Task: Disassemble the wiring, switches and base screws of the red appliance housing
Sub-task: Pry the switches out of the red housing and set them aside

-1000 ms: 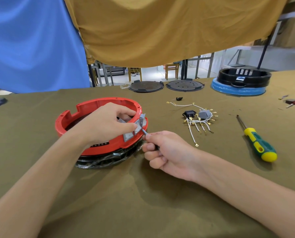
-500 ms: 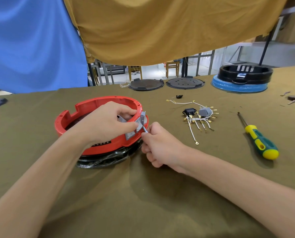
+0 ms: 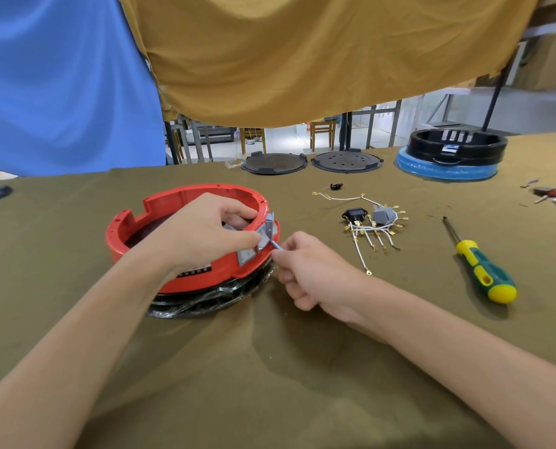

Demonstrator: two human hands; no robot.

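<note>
Red housing (image 3: 160, 218) sitting on olive cloth (image 3: 270, 367), left of the loose wiring bundle (image 3: 372, 230). Left hand (image 3: 202, 233) gripping its rim, thumb pressing grey switches (image 3: 263, 236). Right hand (image 3: 312, 270) pinching a thin grey tool (image 3: 275, 246) against them. Screwdriver (image 3: 479, 265) lying well right of housing.

The red appliance housing (image 3: 185, 202) is smooth, glossy plastic, and its grey switches (image 3: 263, 236) are matt plastic. Under it, a black base (image 3: 211, 301) is wrapped in shiny, crinkled clear film. Matt olive cloth (image 3: 270, 367) covers the bench, creased near the front. To the right, the screwdriver (image 3: 479, 265) has a dull metal shaft and a smooth green-and-yellow plastic handle. The loose white wires (image 3: 372, 233) carry bright brass-coloured metal terminals. Far behind hang matt blue cloth (image 3: 59, 76) and ochre cloth (image 3: 302, 53).
</note>
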